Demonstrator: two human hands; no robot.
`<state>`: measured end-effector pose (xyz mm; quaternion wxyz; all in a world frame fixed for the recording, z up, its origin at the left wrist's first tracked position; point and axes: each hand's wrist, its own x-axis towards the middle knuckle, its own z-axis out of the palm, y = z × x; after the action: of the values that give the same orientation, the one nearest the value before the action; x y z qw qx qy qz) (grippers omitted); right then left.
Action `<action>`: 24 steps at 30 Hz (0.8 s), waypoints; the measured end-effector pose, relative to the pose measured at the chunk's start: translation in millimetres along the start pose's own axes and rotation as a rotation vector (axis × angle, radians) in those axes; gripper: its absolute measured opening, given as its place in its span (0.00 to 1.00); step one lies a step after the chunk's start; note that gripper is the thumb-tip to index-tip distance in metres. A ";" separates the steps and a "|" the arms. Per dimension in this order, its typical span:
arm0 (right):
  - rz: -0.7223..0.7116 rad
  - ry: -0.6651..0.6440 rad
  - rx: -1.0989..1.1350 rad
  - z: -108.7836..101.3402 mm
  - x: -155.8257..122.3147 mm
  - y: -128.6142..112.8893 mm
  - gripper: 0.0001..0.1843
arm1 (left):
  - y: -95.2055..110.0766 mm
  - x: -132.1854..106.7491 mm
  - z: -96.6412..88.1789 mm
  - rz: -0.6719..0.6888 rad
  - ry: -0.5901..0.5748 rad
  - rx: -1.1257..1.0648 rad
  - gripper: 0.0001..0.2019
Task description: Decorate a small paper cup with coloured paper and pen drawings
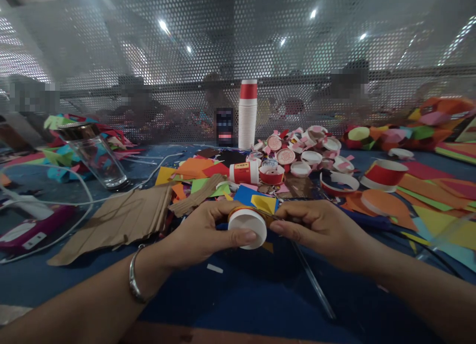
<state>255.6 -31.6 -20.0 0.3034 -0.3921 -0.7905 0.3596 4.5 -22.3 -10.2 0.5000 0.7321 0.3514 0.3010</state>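
Observation:
My left hand is closed on a cut-down paper cup, the thumb pressed across its round white face, which is turned toward me. An orange-brown strip shows along the cup's upper right side. Close against that side, my right hand is closed in a pinch on something thin and dark that I cannot make out. Blue and yellow paper lies just behind the hands. A clear plastic rod lies on the table below my right hand.
Behind stand a stack of paper cups and a phone. A heap of cut cup pieces lies at centre right. Cardboard, a glass bottle and a purple device with a cable are left; coloured paper is right.

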 end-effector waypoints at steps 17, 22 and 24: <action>0.010 -0.006 -0.041 -0.4 0.1 -1.0 0.24 | 3.5 1.1 1.3 -0.019 -0.012 -0.081 0.07; -0.010 0.004 -0.018 0.7 0.6 -0.6 0.24 | 6.3 1.4 1.8 -0.029 -0.018 -0.086 0.08; -0.007 0.003 0.004 1.3 0.8 -1.4 0.25 | 6.8 1.8 2.2 -0.026 -0.032 -0.096 0.08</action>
<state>253.7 -31.9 -19.4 0.3066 -0.3893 -0.7908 0.3593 8.7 -23.7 -4.3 0.5442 0.7072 0.3380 0.2991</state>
